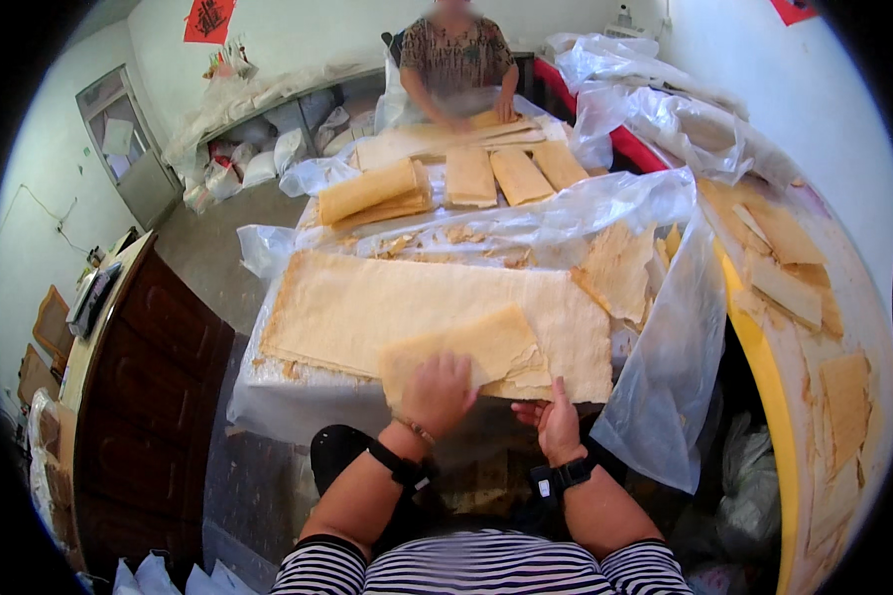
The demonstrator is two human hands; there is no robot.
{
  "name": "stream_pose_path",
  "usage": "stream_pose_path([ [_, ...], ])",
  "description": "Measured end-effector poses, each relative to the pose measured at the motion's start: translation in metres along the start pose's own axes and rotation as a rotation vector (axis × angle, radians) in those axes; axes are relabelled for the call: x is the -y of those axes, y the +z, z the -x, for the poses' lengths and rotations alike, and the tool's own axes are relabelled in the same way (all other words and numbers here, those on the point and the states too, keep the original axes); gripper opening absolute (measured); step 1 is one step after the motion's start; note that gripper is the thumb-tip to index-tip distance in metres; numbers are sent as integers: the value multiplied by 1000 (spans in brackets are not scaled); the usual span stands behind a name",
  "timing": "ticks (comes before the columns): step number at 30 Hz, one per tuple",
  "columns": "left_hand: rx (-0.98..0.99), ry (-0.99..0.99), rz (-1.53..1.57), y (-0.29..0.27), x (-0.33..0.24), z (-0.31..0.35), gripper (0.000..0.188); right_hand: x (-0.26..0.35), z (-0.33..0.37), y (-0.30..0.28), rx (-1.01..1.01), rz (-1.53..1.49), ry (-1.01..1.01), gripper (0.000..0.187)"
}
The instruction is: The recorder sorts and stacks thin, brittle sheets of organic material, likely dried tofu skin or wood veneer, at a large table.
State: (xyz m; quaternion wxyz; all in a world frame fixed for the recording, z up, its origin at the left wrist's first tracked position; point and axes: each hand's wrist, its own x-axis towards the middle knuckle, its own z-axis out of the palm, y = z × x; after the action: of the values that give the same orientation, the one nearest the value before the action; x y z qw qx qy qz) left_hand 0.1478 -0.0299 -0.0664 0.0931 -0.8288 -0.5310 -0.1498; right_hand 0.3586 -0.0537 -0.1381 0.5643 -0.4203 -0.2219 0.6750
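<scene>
A wide stack of thin, pale tan sheets [387, 288], like flaky flatbread, lies across the plastic-covered table in front of me. On its near edge rests a smaller, darker folded sheet [486, 342] with a ragged right end. My left hand [439, 389] is on this folded sheet, fingers curled over it and slightly blurred. At the stack's near right edge is my right hand [554, 421], its thumb up against the edge and its fingers lower down, partly hidden. Torn sheet pieces [615, 273] lie at the stack's right end.
Across the table a person [456, 59] handles more sheets. Folded bundles [372, 193] lie between us. Clear plastic film [655, 397] hangs over the table's right side. A yellow-edged counter [764, 367] with sheets curves along the right; a dark wooden cabinet [139, 397] stands left.
</scene>
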Motion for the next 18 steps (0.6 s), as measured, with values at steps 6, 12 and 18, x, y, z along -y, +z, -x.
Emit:
stream_pose_path([
  [6,69,-19,9,-9,2,-5,48,3,1,1,20,-6,0,57],
  [12,54,-25,10,-7,1,-2,48,4,3,3,10,11,8,59],
  [18,29,-17,-3,-4,2,-1,46,7,6,5,8,-8,8,55],
])
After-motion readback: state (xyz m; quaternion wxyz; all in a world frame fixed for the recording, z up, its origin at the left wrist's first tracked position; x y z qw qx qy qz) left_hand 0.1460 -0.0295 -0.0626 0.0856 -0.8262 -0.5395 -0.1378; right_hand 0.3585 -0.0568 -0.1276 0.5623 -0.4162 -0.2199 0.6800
